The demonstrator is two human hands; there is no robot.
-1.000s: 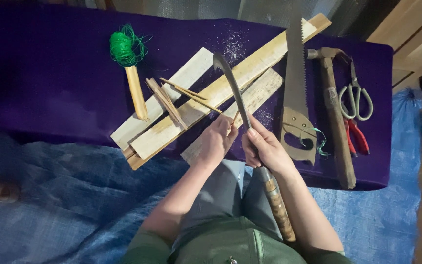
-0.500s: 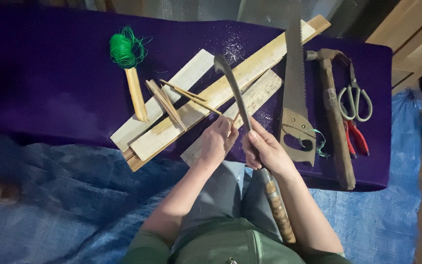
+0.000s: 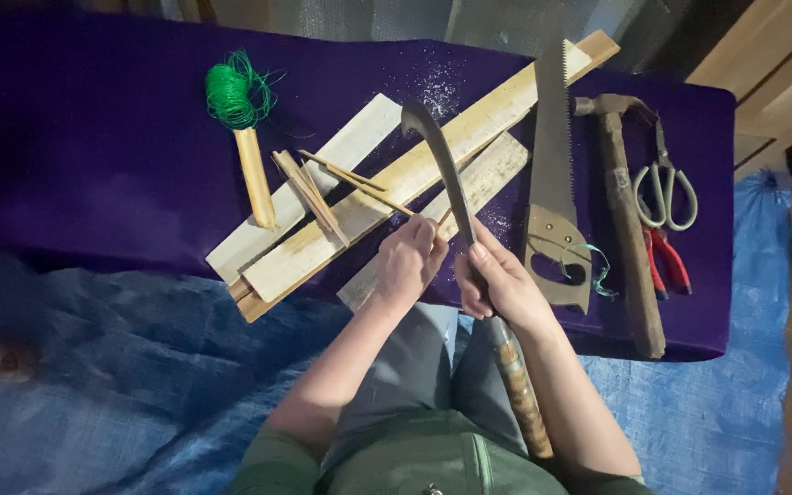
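1. Right hand point(image 3: 499, 286): fingers clamped around the curved blade point(image 3: 442, 170) just above its long handle point(image 3: 517, 385).
2. Left hand point(image 3: 407, 261): fingers closed on a thin wooden sliver point(image 3: 359, 181), which extends beyond the fingertips.
3. Wooden planks point(image 3: 396, 188) lie on the purple counter point(image 3: 93, 165) beyond both hands.
4. Handsaw point(image 3: 554, 183) lies just right of the right fingers.

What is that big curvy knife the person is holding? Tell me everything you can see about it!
The long knife has a dark metal blade that bends into a hook at its tip, above the pale wooden planks. Its long handle looks like wood wrapped in brown bands and runs back over the person's lap. It points away from the person, tilted a little left. The right hand grips it where blade meets handle, fingers closed round it. The left hand is closed right beside the blade; what it holds is hidden.
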